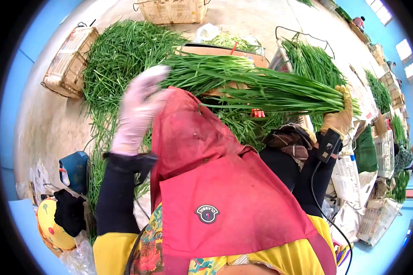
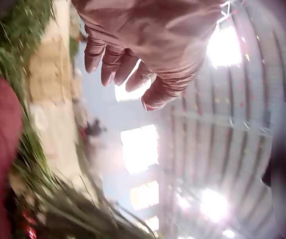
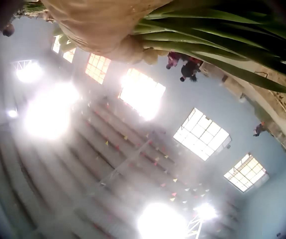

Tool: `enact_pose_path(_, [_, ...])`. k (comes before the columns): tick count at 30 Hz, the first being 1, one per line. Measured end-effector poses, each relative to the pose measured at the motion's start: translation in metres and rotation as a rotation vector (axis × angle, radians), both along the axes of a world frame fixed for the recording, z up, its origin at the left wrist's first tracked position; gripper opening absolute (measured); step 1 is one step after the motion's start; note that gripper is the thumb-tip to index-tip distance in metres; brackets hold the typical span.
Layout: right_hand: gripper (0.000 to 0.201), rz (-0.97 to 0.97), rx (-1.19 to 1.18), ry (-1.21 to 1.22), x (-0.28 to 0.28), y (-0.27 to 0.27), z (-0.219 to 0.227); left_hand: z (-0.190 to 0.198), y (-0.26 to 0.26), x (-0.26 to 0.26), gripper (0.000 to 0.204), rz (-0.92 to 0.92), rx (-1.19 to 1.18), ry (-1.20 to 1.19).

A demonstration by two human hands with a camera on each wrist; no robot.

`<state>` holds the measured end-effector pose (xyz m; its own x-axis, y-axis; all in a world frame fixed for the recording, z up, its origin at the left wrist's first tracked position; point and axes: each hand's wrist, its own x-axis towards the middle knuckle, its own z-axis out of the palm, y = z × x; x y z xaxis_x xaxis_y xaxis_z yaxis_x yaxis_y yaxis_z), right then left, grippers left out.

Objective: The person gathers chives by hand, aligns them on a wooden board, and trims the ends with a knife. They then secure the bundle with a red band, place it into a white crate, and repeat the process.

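The right hand (image 1: 340, 113), in a yellowish glove, grips the pale stem end of a long green leafy bunch (image 1: 280, 91), whose leaves stretch leftward over the pile. In the right wrist view the gloved hand (image 3: 108, 25) has green blades (image 3: 207, 37) coming out of its grasp. The left hand (image 1: 140, 107), in a pale thin glove, is raised beside the red cap or hood (image 1: 192, 128), holding nothing. Its fingers hang loosely bent in the left wrist view, where the hand (image 2: 148, 45) stands away from the leaves. More cut greens (image 1: 215, 64) lie on a cardboard box (image 1: 261, 60).
A large leafy heap (image 1: 124, 59) spreads at the left beside a plastic crate (image 1: 71, 62). Another crate (image 1: 172, 11) stands at the top. A basket of greens (image 1: 312, 62) is at the right. A blue bag (image 1: 74, 172) and yellow hat (image 1: 53, 224) lie lower left.
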<state>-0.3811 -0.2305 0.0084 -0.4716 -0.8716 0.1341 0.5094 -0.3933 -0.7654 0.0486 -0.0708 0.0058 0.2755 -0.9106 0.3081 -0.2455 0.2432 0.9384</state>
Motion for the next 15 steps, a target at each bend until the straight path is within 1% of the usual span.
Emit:
enact_pose_path(1, [0.031, 0.039, -0.018, 0.009, 0.008, 0.002, 0.003, 0.014, -0.015, -0.035, 0.058, -0.216, -0.108, -0.111])
enact_pose_path(2, [0.032, 0.077, -0.037, 0.015, 0.017, 0.004, 0.006, 0.021, -0.037, -0.064, 0.075, -0.306, -0.262, -0.383])
enact_pose_path(3, [0.033, 0.077, -0.018, 0.091, 0.04, 0.017, 0.018, 0.022, -0.053, -0.094, 0.099, -0.402, -0.435, -0.447])
enact_pose_path(4, [0.033, 0.063, 0.0, 0.125, 0.061, 0.029, 0.026, 0.029, -0.062, -0.121, 0.114, -0.364, -0.533, -0.721])
enact_pose_path(5, [0.033, 0.134, -0.02, 0.073, 0.074, 0.036, 0.027, 0.025, -0.068, -0.149, 0.121, -0.362, -0.446, -0.819])
enact_pose_path(6, [0.033, 0.205, -0.04, 0.024, 0.083, 0.04, 0.027, 0.017, -0.073, -0.168, 0.12, -0.339, -0.417, -0.824])
enact_pose_path(8, [0.035, 0.287, -0.058, -0.111, 0.09, 0.043, 0.017, 0.008, -0.091, -0.186, 0.113, -0.206, -0.376, -0.89])
enact_pose_path(9, [0.038, 0.286, -0.058, -0.187, 0.088, 0.035, 0.006, 0.0, -0.104, -0.183, 0.108, -0.268, -0.346, -0.785])
enact_pose_path(10, [0.038, 0.305, -0.044, -0.181, 0.09, 0.032, 0.0, -0.01, -0.118, -0.181, 0.104, -0.333, -0.31, -0.68])
enact_pose_path(11, [0.041, 0.315, -0.046, -0.149, 0.091, 0.028, -0.004, -0.022, -0.128, -0.181, 0.093, -0.316, -0.356, -0.603])
enact_pose_path(12, [0.045, 0.323, -0.041, -0.118, 0.095, 0.025, -0.004, -0.028, -0.134, -0.179, 0.086, -0.292, -0.315, -0.668])
enact_pose_path(13, [0.051, 0.408, -0.072, -0.119, 0.098, 0.024, 0.003, -0.029, -0.141, -0.177, 0.081, -0.299, -0.342, -0.604])
enact_pose_path(14, [0.058, 0.464, -0.132, -0.199, 0.107, 0.019, 0.009, -0.029, -0.151, -0.176, 0.077, -0.309, -0.37, -0.543])
enact_pose_path(15, [0.059, 0.498, -0.181, -0.147, 0.111, 0.012, 0.014, -0.03, -0.158, -0.168, 0.068, -0.247, -0.341, -0.556])
